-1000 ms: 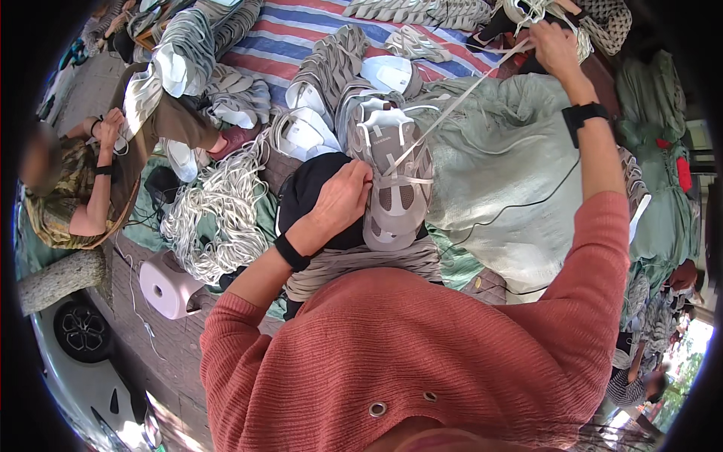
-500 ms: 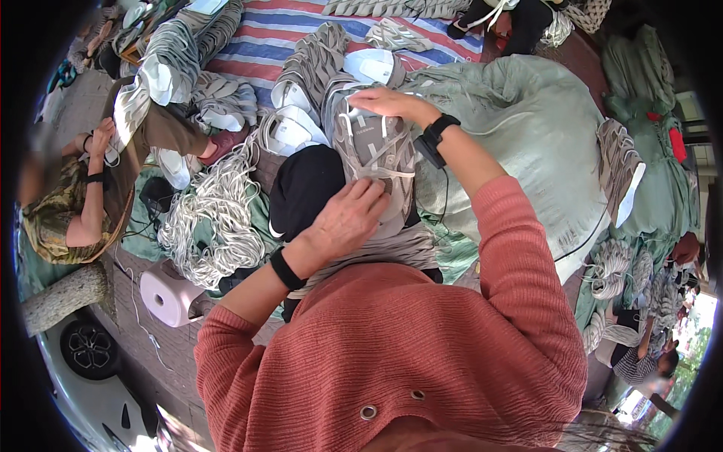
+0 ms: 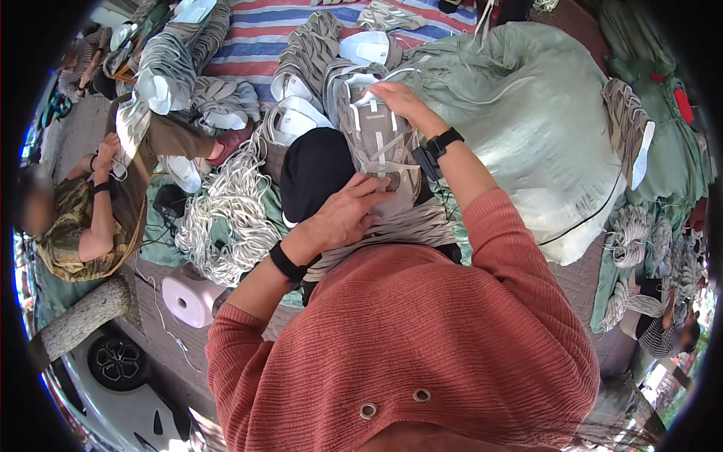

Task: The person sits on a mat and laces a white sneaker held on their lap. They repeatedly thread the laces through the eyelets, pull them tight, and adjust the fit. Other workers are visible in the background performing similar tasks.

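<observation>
A grey-beige shoe upper (image 3: 374, 139) with pale lace strips lies in front of me, its toe toward my body. My left hand (image 3: 352, 207) is closed on the toe end, fingertips at the lower laces. At the upper's far end, my right hand (image 3: 403, 104) has its fingers bent round the collar edge; what exactly is pinched there is partly hidden. A pale lace arcs beside those fingers. Under the toe, more grey uppers (image 3: 410, 226) are layered across my lap.
A black rounded object (image 3: 320, 177) sits left of the upper, near a heap of white laces (image 3: 226, 200). A large pale green sack (image 3: 527, 135) fills the right. Stacked uppers (image 3: 309, 56) lie beyond, by a striped sheet (image 3: 252, 45). Another person (image 3: 90, 215) sits left, handling uppers.
My right hand has bent its fingers in at the upper's far end, where they were stretched out. The crossed laces are looser round the middle. My left hand stays at the toe; the view has shifted.
</observation>
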`<state>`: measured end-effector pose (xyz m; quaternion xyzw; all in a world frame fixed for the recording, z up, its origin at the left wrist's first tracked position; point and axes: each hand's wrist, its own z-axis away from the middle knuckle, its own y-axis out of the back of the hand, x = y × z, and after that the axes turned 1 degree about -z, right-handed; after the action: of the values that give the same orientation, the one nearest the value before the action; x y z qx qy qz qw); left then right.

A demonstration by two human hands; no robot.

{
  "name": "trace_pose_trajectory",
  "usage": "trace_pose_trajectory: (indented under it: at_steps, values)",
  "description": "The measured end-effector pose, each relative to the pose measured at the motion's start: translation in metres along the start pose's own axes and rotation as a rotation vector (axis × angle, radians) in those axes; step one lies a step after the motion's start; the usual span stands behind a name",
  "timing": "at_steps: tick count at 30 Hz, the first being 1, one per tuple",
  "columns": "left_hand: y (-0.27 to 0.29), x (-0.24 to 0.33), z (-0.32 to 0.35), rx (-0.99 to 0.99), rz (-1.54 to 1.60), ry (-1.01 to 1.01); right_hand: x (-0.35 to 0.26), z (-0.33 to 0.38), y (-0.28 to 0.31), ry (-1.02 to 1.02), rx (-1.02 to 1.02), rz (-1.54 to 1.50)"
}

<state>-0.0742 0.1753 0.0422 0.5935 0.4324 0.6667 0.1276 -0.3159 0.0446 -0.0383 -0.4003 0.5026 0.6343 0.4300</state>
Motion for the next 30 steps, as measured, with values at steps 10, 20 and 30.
trace_pose_trajectory:
  at_steps: [10,20,30]
  values:
    - [0.010,-0.027,-0.032,0.357,0.195,0.170,0.045,0.090,0.048,-0.462,0.129,0.195]
    - [-0.002,-0.046,-0.081,0.220,-0.187,0.239,0.077,0.106,0.002,-0.631,0.262,-0.836]
    - [0.079,-0.068,-0.005,0.491,1.682,0.229,0.048,0.208,0.137,-0.004,0.364,-1.287]
